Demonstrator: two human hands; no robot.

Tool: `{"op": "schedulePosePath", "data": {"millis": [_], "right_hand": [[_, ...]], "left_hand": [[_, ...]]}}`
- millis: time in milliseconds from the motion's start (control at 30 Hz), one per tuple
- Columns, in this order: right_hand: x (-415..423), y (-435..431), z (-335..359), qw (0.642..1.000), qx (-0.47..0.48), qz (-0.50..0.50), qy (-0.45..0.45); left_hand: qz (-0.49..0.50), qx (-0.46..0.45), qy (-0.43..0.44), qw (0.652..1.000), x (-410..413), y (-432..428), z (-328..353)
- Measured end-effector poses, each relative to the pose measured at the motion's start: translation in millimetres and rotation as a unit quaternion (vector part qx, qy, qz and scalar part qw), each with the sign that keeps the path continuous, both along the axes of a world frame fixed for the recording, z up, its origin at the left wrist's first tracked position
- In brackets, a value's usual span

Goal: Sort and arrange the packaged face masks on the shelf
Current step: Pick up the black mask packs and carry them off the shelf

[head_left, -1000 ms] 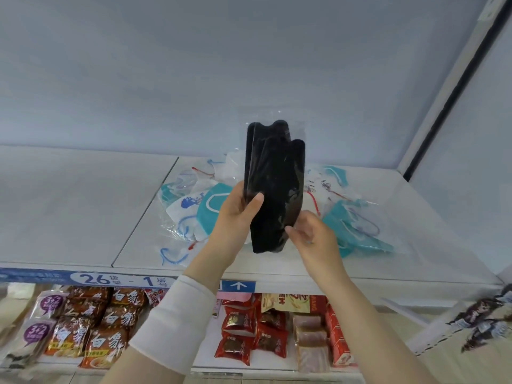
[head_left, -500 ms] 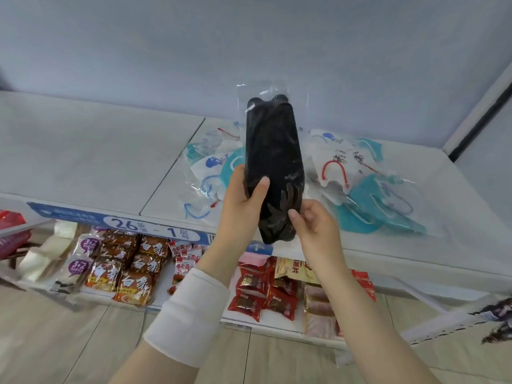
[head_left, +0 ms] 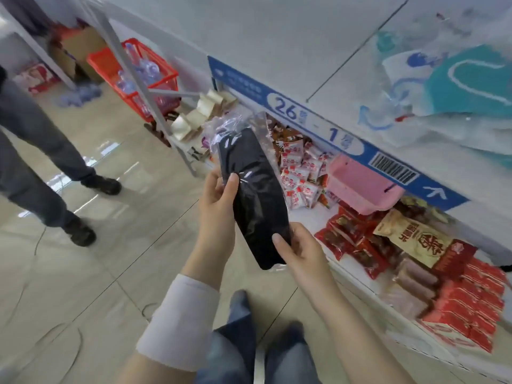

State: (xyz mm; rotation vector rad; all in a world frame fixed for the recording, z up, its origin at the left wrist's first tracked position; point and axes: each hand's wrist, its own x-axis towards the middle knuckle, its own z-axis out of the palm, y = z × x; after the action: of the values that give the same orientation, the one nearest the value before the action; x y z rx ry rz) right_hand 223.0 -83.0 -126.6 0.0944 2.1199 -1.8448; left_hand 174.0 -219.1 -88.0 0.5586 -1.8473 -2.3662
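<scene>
Compared with the earlier frames, the black mask pack [head_left: 256,200] has been brought away from the shelf top [head_left: 318,45] and is now held out in front of the shelf's front edge, over the floor [head_left: 91,273], with the view swung down and to the left. The pack is gripped by both hands: the left hand [head_left: 217,200] is closed on its upper left edge, thumb on the front film, and the right hand [head_left: 300,249] is pinched on its lower right edge, thumb likewise on the front. The pack is tilted, its loose clear film end pointing up and left.

The remaining packaged masks [head_left: 454,87], teal and white in clear bags, are lying in a loose overlapping pile on the shelf top near its right end, behind the blue label strip [head_left: 343,137]. The left part of the shelf top is seen bare. Snack packets [head_left: 302,167] fill the lower shelf. A second person's legs [head_left: 33,151] are visible at the left.

The step in hand is judged to be sorting: one pack has been separated for placement. For the next move, the pack should be carried back up over the front edge and laid flat on the shelf top, apart from the pile.
</scene>
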Motion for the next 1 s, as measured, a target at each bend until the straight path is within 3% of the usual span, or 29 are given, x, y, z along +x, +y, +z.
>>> {"op": "schedulePosePath", "data": {"millis": [167, 433, 567, 800, 1000], "right_hand": [[10, -79, -29, 0.994, 0.028, 0.088, -0.051], [1, -205, -66, 0.971, 0.111, 0.162, -0.138], [-21, -268, -74, 0.962, 0.115, 0.196, -0.148], [-97, -341, -74, 0.965, 0.074, 0.189, -0.165], [-206, -381, -48, 0.976, 0.058, 0.183, -0.107]], "left_hand": [[0.077, 0.038, -0.072, 0.994, 28, -88, -31], [0.11, 0.077, -0.154, 0.979, 50, -241, -84], [0.144, 0.052, -0.171, 0.973, 42, -308, -97], [0.166, 0.058, -0.159, 0.972, -37, -375, -100], [0.153, 0.023, -0.122, 0.98, -150, -416, -59]]}}
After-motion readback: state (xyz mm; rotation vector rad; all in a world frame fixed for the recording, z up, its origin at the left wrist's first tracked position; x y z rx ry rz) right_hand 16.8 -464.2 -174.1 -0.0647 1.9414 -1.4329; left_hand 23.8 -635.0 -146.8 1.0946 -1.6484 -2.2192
